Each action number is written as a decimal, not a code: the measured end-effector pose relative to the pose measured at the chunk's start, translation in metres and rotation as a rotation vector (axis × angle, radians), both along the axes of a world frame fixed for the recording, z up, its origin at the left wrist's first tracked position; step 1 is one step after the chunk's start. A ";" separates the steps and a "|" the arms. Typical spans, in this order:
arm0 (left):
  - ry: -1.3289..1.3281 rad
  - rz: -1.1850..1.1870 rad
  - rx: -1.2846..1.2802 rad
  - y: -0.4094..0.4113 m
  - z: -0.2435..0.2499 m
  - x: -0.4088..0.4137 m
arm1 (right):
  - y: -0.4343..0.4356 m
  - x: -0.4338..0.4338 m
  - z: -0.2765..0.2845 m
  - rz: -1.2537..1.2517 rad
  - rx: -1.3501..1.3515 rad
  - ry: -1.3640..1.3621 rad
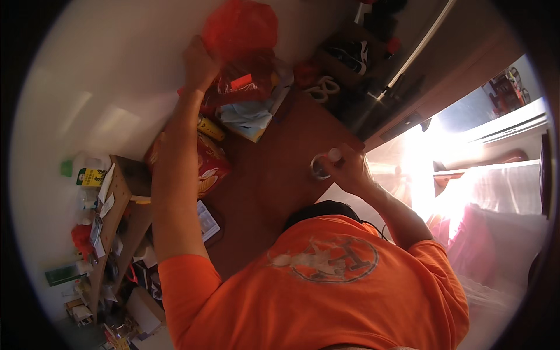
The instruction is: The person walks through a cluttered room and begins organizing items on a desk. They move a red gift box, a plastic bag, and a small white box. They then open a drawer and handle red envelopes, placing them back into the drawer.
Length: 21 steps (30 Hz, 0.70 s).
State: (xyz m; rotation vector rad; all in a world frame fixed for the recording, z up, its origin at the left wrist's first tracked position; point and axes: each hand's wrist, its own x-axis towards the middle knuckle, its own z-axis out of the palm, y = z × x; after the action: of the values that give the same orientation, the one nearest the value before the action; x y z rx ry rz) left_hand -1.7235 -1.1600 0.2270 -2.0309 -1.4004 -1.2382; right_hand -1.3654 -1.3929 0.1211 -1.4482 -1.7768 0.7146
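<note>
My left hand is raised by the wall, its fingers closed at the edge of a red plastic bag. Beneath the bag sits a reddish see-through package and an open box with pale blue crumpled material inside. Over the right edge of the brown tabletop, my right hand grips a small round object with a clear rim. Glare and blur hide whether this is a cup, jar or ring. A whitish round piece shows by the fingers.
A red printed package and a yellow can-like item lie behind my left forearm. A white tray-like item is near the left edge. Cluttered wooden shelves stand left. Shoes sit in a box beyond; bright light comes from the right.
</note>
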 end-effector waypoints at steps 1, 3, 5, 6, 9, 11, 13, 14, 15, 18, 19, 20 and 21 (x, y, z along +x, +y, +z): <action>-0.015 0.026 0.000 -0.004 0.009 -0.002 | 0.001 0.002 0.000 0.003 0.001 -0.003; -0.042 0.076 0.001 -0.014 0.027 -0.004 | 0.002 0.004 0.001 0.008 0.003 -0.005; -0.109 0.092 0.014 -0.022 0.045 0.002 | 0.005 0.008 -0.001 0.008 -0.004 -0.006; -0.142 0.103 0.022 -0.027 0.055 0.004 | 0.007 0.010 -0.001 0.011 -0.007 -0.005; -0.163 0.158 0.076 -0.031 0.078 0.006 | 0.010 0.012 0.000 0.005 0.013 -0.017; -0.112 0.187 0.183 -0.026 0.083 0.005 | 0.012 0.012 0.000 0.016 0.024 -0.005; -0.100 0.209 0.240 -0.021 0.086 0.007 | 0.014 0.013 -0.001 0.021 0.046 -0.003; -0.121 0.197 0.252 -0.019 0.086 0.008 | 0.015 0.014 -0.004 0.021 0.061 -0.005; -0.139 0.189 0.262 -0.018 0.084 0.009 | 0.016 0.013 -0.006 0.026 0.074 -0.006; -0.169 0.152 0.284 -0.013 0.080 0.016 | 0.016 0.015 0.002 0.028 0.021 -0.030; -0.177 0.138 0.290 -0.012 0.080 0.019 | 0.016 0.015 0.004 0.029 0.012 -0.018; -0.198 0.128 0.281 -0.011 0.080 0.022 | 0.017 0.015 0.006 0.030 0.002 -0.007; -0.220 0.119 0.271 -0.010 0.081 0.025 | 0.017 0.016 0.007 0.031 -0.008 0.005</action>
State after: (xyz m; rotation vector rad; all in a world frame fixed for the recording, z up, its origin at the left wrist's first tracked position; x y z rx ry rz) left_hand -1.6983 -1.1703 0.3079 -1.6488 -1.3403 -1.5418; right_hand -1.3499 -1.3761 0.1285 -1.4263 -1.7979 0.7414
